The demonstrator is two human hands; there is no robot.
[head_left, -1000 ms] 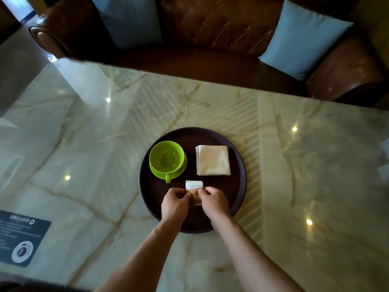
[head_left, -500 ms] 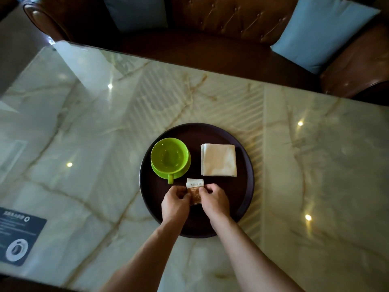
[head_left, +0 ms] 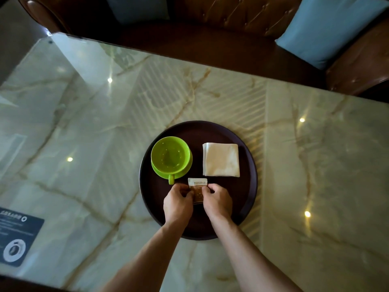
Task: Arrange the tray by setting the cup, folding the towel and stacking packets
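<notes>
A round dark tray lies on the marble table. On its left stands a green cup on a green saucer, handle toward me. A folded cream towel lies on the tray's right half. Near the tray's front, small white-and-brown packets sit stacked. My left hand pinches the packets' left edge. At their right edge my right hand pinches them too. The lower part of the packets is hidden between my fingers.
The glossy marble table extends widely on all sides of the tray. A dark printed card lies at the front left. Behind the table stands a brown leather sofa with a blue cushion.
Both hands stay on the packets with almost no movement. The view has tilted down slightly, so the tray sits a little lower in frame.
</notes>
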